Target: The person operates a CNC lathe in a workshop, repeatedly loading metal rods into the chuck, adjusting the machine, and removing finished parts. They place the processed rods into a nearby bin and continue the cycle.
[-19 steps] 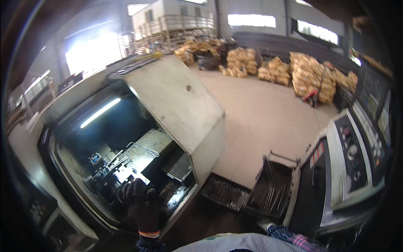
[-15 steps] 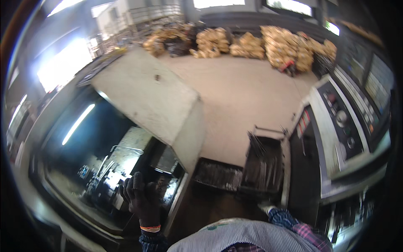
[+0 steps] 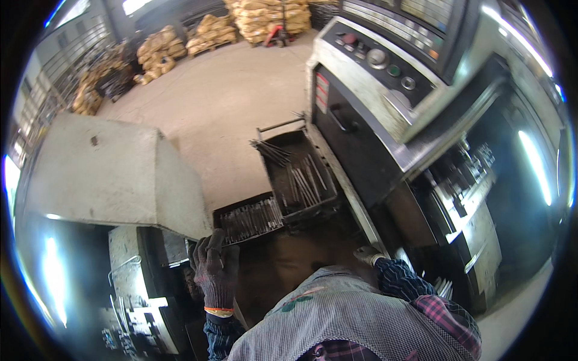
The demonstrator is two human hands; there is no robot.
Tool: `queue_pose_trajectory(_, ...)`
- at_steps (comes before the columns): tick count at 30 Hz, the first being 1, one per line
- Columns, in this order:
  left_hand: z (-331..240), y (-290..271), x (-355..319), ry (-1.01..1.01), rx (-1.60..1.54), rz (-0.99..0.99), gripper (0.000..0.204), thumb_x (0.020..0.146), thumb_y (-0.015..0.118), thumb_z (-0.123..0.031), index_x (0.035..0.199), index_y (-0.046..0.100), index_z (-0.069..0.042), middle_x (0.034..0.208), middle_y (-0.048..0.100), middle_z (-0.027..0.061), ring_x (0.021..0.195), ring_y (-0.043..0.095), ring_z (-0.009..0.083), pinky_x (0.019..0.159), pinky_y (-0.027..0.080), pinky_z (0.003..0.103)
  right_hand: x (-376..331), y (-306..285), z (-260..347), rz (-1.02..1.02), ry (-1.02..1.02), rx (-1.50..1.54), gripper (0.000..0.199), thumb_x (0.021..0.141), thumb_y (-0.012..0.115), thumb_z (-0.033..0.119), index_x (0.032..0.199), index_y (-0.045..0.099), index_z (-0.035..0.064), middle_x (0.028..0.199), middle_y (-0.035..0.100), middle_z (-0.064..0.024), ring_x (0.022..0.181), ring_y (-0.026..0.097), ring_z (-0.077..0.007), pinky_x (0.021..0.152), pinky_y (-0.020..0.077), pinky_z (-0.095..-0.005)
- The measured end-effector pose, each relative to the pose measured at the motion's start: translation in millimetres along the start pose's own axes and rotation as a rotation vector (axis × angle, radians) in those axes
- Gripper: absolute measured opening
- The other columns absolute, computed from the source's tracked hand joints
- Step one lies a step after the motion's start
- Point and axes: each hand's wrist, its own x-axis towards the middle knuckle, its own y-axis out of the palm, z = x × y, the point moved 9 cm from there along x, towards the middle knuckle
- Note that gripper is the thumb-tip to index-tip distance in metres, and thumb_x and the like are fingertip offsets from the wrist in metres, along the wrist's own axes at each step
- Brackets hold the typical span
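My left hand (image 3: 215, 265), in a dark knitted glove with an orange-banded cuff, is raised beside the left machine's opening. Its fingers point up, slightly bent and partly apart, and I see nothing held in them. Low on the right, my right hand (image 3: 366, 255) hangs near the base of the right machine; its glove looks lighter, and its fingers are too small and turned away to read. Ahead of both hands stand a black tray of metal rods (image 3: 248, 220) and, higher, a dark cart (image 3: 328, 198) with several long rods in it.
A pale machine cover (image 3: 102, 174) juts out on the left. On the right rises a machine with a control panel (image 3: 385, 60) and an open lit work area (image 3: 475, 198). Stacked yellow sacks (image 3: 265, 21) and a red pallet jack (image 3: 278, 36) are at the back.
The view has swung to the right, bringing the right machine's work area into sight. My left hand now appears beside the left machine's opening rather than in front of it.
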Motion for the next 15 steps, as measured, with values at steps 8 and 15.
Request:
queue_pose_trajectory(8,-68.9,37.4,5.4,0.238,-0.172,0.147,0.048,0.082,0.079,-0.014,0.128,0.066,-0.012,0.121,0.067,0.0139,0.115,0.061,0.0358,0.101,0.048,0.048,-96.3,78.1,-90.8,0.175,-0.215,-0.625,0.041,0.098,0.057,0.026,0.137,0.065,0.0172,0.144,0.061,-0.0084,0.131,0.058,-0.0257,0.110,0.0471,-0.0373)
queue_pose_trajectory(15,-49.0,74.9,-15.4,0.251,-0.124,0.254,0.046,0.086,0.076,-0.016,0.130,0.064,-0.010,0.118,0.068,0.0136,0.111,0.062,0.0362,0.097,0.050,0.047,-180.6,51.9,-132.8,0.116,0.605,0.581,0.041,0.103,0.053,0.037,0.134,0.064,0.0119,0.126,0.071,-0.0086,0.117,0.065,-0.0258,0.099,0.0530,-0.0392)
